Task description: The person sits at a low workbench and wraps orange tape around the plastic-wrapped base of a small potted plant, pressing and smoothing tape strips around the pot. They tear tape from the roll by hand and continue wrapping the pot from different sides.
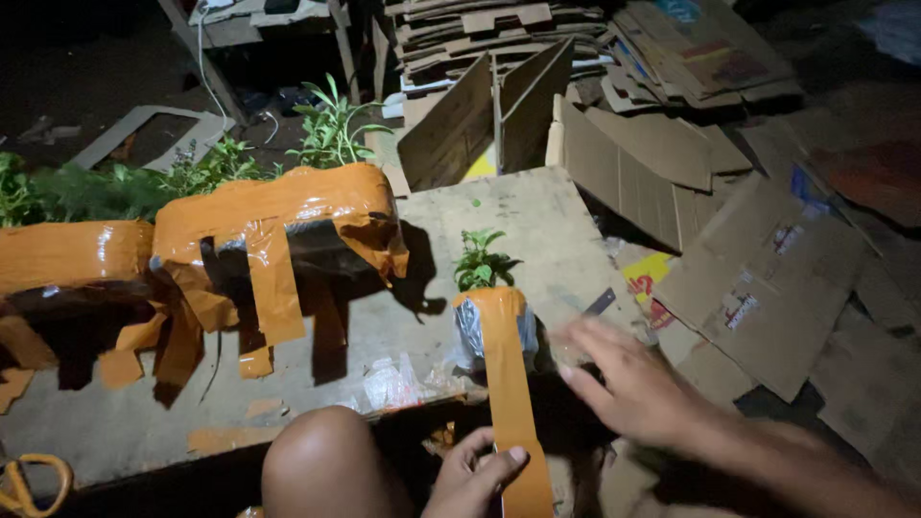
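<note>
A small green seedling (482,261) stands in a plastic-wrapped root ball (472,331) on a wooden board. A strip of orange tape (508,384) runs from the top of the root ball down toward me. My left hand (473,475) pinches the lower end of that strip beside my knee (326,460). My right hand (624,379) hovers just right of the root ball with fingers spread, blurred, holding nothing I can make out.
Two larger bundles of plants wrapped in orange tape (278,225) lie at the left of the board (537,211). Flattened cardboard sheets (758,278) cover the ground at right and behind. Crumpled clear plastic (391,384) lies near the board's front edge. Orange-handled scissors (29,480) are at bottom left.
</note>
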Available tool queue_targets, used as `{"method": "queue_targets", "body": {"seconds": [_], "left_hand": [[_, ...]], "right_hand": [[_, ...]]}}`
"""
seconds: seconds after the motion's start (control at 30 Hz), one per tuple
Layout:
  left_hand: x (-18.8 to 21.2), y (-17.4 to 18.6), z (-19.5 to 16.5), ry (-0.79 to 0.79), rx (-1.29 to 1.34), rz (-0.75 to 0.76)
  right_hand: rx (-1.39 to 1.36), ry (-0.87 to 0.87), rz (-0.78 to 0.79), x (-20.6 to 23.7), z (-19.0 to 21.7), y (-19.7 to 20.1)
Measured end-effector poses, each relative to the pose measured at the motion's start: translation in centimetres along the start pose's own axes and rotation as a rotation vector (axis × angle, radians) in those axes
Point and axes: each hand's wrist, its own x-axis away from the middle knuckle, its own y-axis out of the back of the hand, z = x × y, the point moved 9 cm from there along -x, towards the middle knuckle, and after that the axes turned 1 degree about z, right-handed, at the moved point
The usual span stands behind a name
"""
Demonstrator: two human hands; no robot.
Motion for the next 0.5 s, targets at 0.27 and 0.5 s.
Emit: {"method": "queue_targets", "body": {"seconds": [0.27, 0.5], "left_hand": [[-1.6, 0.0, 3.3, -0.108, 0.141, -0.010], [-2.0, 1.5, 4.9, -0.252, 0.039, -0.053]], "right_hand": [[0.296, 0.687, 0.113, -5.5, 9.2, -1.5], [0.037, 0.074, 0.006, -9.3, -4.2, 2.5]]}}
